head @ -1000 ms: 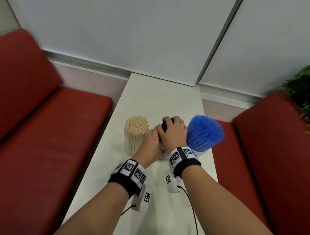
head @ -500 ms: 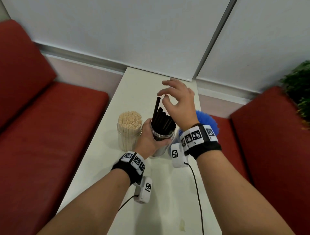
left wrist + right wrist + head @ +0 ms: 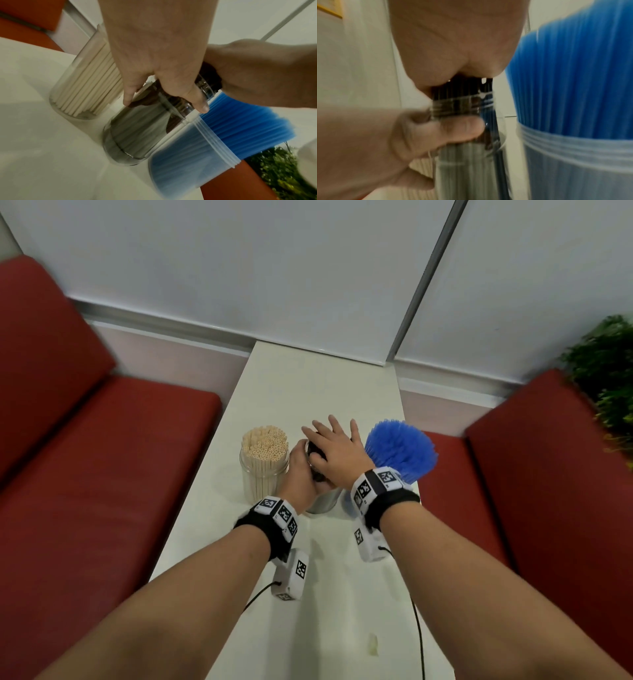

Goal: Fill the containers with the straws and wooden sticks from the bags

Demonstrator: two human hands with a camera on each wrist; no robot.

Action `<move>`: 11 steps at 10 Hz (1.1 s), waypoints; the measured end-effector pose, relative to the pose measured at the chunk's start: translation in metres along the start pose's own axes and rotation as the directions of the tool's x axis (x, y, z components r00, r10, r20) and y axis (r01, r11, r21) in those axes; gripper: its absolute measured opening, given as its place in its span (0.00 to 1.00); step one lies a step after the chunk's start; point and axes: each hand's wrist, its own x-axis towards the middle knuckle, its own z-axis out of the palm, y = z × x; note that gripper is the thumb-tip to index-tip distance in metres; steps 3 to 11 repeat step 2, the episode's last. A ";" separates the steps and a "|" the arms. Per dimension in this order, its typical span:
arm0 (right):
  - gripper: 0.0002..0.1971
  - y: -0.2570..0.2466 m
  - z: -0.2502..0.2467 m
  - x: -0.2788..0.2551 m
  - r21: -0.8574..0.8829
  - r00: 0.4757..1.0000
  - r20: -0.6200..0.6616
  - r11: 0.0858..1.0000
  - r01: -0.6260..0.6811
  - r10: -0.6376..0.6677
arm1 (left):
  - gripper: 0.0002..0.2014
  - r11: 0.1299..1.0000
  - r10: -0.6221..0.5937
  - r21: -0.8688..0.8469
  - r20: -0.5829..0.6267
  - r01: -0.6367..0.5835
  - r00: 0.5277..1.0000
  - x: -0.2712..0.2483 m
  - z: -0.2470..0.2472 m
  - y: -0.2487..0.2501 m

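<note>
A clear jar packed with black straws stands mid-table. My left hand grips the jar just below its threaded neck. My right hand lies flat on the straw tops, fingers straight and spread, palm pressing down. Left of it stands a jar of pale straws. On the right, a clear container of blue straws fans out above its rim.
The narrow white table runs toward a white wall, with red bench seats on both sides. A green plant is at the far right. A small scrap lies on the near tabletop.
Half a second ago my right hand was raised, pinching a black straw standing above the jar. It has come down flat onto the straw tops. The left hand kept its grip on the jar.
</note>
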 end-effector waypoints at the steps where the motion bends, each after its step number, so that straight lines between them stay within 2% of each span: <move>1: 0.33 -0.003 -0.032 -0.013 0.233 0.990 -0.140 0.972 0.034 -0.001 | 0.55 0.990 -0.138 -0.024 0.029 0.138 0.990 -0.001 -0.003 0.017; 2: 0.30 -0.002 -0.077 -0.051 0.500 0.938 -0.341 0.857 0.126 0.061 | 0.53 0.987 -0.126 0.111 0.064 0.119 0.990 -0.027 -0.013 0.027; 11: 0.30 -0.002 -0.077 -0.051 0.500 0.938 -0.341 0.857 0.126 0.061 | 0.53 0.987 -0.126 0.111 0.064 0.119 0.990 -0.027 -0.013 0.027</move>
